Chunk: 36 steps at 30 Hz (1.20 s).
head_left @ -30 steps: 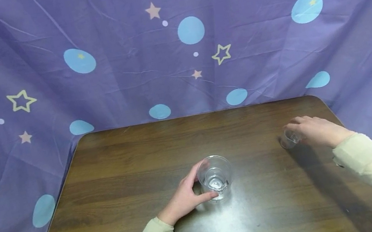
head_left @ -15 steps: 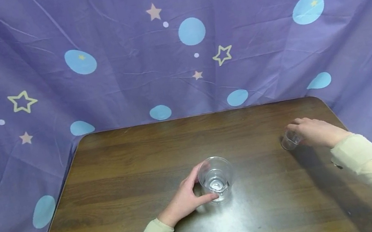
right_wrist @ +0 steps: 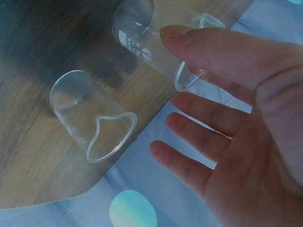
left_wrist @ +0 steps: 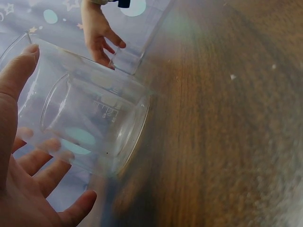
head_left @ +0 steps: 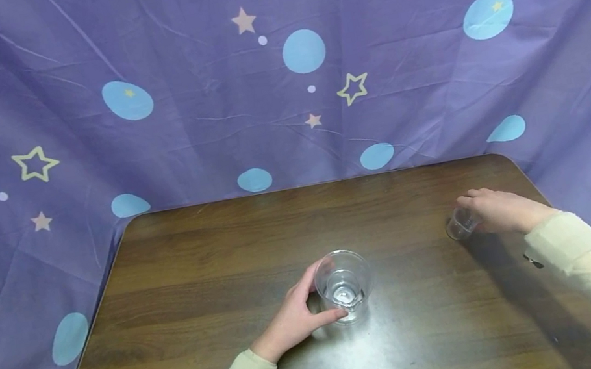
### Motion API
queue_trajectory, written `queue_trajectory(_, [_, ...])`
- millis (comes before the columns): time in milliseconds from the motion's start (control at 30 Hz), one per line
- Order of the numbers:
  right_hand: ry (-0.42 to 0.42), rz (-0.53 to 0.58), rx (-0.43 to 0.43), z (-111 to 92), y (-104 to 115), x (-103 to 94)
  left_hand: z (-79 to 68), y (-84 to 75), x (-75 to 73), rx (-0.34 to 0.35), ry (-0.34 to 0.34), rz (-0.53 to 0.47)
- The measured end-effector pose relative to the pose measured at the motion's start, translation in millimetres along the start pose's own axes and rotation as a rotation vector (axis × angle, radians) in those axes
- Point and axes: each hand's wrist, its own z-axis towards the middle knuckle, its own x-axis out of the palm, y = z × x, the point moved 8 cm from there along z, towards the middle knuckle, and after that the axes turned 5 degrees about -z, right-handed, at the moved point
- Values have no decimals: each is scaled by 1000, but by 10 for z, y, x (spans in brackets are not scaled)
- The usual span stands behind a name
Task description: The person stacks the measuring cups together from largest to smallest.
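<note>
right hand [head_left: 499, 211] has small beaker [head_left: 459, 225] pinched by thumb and index, roughly upright, rim toward palm; can't tell if base touches table [head_left: 223, 243]. left hand [head_left: 300, 309] grips large beaker [head_left: 356, 265], long axis roughly vertical, inner beaker [head_left: 343, 285] inside it. key relation: small beaker is well right of large beaker and further out, right hand much nearer. second beaker [right_wrist: 90, 113] stands just beside it, closer to the rounded corner; not discernible from head. right table edge is near; room is leftward, between the hands.
</note>
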Motion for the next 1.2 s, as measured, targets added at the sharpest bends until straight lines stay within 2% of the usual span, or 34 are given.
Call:
queue_trajectory(333, [-13,8,-31,3,70,-45,-5,-2,7,1,8,1])
queue_trajectory(633, [9,2,3,-10,109,-159,2,18,1,-6,16,-11])
queue_trajectory(833, [-21,33,-42,-15,211,-254,10,12,-10,-18,23,-13])
queue_trajectory(1200, [26,74,-47,-27,439,-360,-9,-10,-13,-14,27,-7])
